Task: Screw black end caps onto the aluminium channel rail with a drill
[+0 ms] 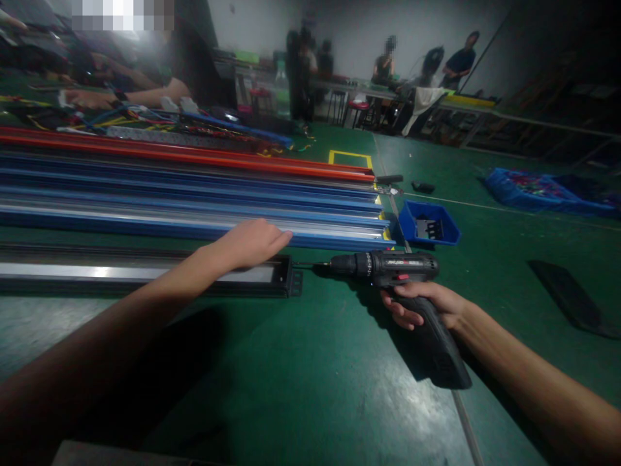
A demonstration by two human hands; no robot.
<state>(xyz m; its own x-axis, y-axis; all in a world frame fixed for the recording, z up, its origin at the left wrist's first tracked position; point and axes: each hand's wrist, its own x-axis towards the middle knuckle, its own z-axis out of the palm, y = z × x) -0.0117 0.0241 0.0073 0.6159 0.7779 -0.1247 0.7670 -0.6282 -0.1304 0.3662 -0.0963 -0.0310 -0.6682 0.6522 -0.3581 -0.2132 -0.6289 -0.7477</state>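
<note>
A black cordless drill (402, 262) is gripped by its handle in my right hand (427, 301). Its long thin bit points left and reaches the end cap (291, 278) of a long black metal channel (130, 278). This channel lies lengthwise on the green floor, with a pale strip inside it. My left hand (250, 244) is closed over the far edge of the channel near its right end. The thumb points right, and the other fingertips are mostly hidden.
Beyond the channel lie several blue channels (194, 207) and an orange one (194, 152). A blue bin (429, 223) holds small metal parts. A dark flat object (567, 294) lies at right. A co-worker's hand (90, 98) rests near wires at upper left; other people stand by tables behind.
</note>
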